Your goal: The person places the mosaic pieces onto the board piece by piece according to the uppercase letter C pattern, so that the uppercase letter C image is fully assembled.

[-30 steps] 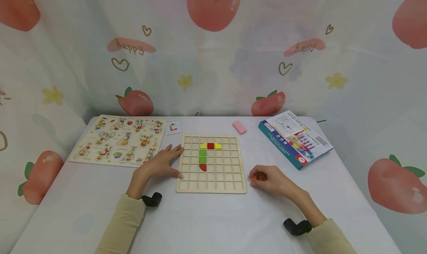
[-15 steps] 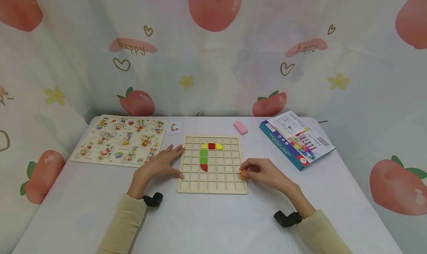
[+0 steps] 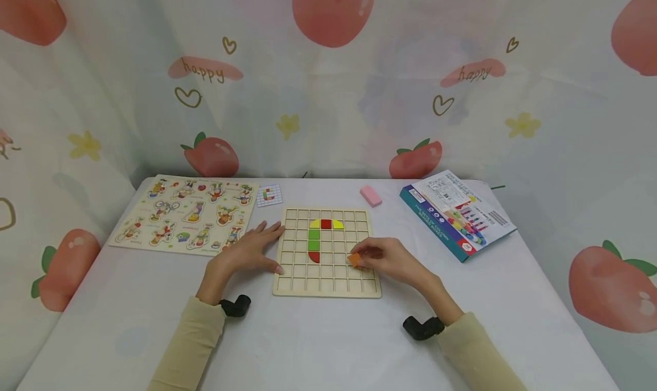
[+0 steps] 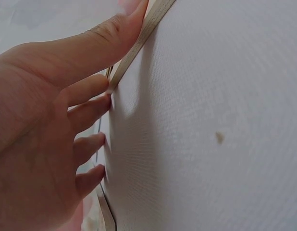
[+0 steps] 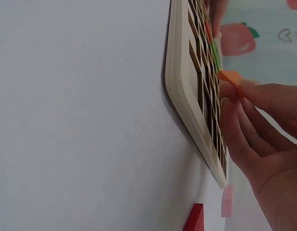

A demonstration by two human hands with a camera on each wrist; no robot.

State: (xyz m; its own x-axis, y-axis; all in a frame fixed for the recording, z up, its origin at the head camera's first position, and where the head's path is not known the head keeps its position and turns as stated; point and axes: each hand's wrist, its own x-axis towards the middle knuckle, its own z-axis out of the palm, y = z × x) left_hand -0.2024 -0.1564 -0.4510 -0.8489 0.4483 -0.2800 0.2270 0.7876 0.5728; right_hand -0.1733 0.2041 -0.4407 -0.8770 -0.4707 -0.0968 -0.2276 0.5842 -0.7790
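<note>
A wooden grid board (image 3: 328, 288) lies flat on the white table. In its cells sit a red square (image 3: 325, 224) between two yellow rounded pieces, green squares (image 3: 313, 239) below on the left, and a red rounded piece (image 3: 314, 257) under those. My left hand (image 3: 246, 251) rests at the board's left edge, fingers spread and thumb touching the rim; the left wrist view shows the thumb (image 4: 105, 41) against that edge. My right hand (image 3: 387, 257) pinches a small orange piece (image 3: 355, 259) between thumb and fingertips over the board's right part. The right wrist view shows the orange piece (image 5: 230, 76) just above the grid.
A wooden picture puzzle board (image 3: 187, 214) lies at the left. Behind the grid are a small pattern card (image 3: 269, 195) and a pink block (image 3: 370, 196). A flat teal-sided box (image 3: 457, 214) lies at the right, and a printed curtain hangs behind the table.
My right hand has moved left, from beside the board to over its right columns, carrying the orange piece. The left hand stays at the board's left edge.
</note>
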